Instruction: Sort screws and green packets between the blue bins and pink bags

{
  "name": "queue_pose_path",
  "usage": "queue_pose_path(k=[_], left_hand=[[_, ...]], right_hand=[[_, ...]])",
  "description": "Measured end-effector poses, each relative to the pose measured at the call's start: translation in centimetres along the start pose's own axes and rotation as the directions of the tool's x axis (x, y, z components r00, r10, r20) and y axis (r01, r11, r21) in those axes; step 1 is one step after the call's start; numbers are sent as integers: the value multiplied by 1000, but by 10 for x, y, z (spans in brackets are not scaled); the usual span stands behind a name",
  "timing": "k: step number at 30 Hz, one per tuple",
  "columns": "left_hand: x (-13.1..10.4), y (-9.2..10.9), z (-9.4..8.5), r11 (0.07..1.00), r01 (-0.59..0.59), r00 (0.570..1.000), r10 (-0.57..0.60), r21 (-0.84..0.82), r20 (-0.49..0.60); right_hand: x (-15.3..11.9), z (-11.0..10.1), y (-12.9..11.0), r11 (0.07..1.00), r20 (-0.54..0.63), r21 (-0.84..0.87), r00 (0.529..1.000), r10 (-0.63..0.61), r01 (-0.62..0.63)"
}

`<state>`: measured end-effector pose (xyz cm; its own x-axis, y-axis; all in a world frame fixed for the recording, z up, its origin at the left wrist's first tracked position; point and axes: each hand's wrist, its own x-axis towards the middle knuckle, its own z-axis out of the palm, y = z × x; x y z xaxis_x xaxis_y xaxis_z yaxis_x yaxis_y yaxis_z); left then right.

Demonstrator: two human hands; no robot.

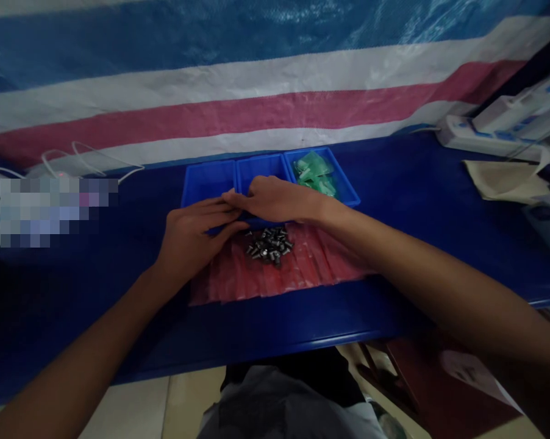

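Observation:
Dark metal screws (271,246) lie in a small heap on a flattened red plastic bag (297,265) in front of me. My left hand (195,235) is at the left side of the bag, fingers extended toward the right and thumb apart. Above the heap, my right hand (275,198) bends over the front of the blue trays, its fingertips closed near my left fingertips. Whatever those right fingertips hold, if anything, is too small to make out. Green plastic packets (314,172) fill the right compartment of the blue tray (355,198).
The blue table (302,317) has a striped sheet (257,116) behind it. White cables (89,163) and a blurred-out patch are at the left. At the right stand a white power strip (485,143) and a beige cloth-like item (508,182).

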<state>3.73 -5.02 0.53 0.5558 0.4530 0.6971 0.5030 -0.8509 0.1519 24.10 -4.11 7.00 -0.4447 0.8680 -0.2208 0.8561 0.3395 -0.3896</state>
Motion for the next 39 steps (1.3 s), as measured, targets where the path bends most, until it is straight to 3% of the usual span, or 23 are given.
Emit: queue_pose_path(k=[3,8,14,16,20,22,26,30,39], left_hand=[[-1,2,0,998,52,998,-51,-24,32],[-1,3,0,997,60,998,-59,-54,25],[2,5,-1,996,46,999,-44,-72,27],[2,5,-1,995,61,998,-60,-74,25],[1,5,-1,997,61,998,-60,-56,27],[0,4,-1,997,54,998,-53,-50,33],[-1,0,-2,997,29,998,-25,-73,56],[-3,-3,-2,998,8,998,-4,-58,58],[1,4,-4,998,47,998,-46,-32,54]], right_hand=[[-8,-11,1,988,29,140,997,65,-68],[-23,-27,3,976,8,208,998,-67,64],[-40,-38,4,966,-3,177,982,-189,187],[-41,-39,7,977,-66,94,981,-184,190],[-34,-29,11,945,-182,-308,969,-169,107],[-27,-18,9,903,-119,-416,978,-170,107],[-17,1,2,872,36,-453,981,-192,187],[-12,10,1,869,44,-452,979,-200,198],[-7,2,11,976,106,-163,986,-130,146]])
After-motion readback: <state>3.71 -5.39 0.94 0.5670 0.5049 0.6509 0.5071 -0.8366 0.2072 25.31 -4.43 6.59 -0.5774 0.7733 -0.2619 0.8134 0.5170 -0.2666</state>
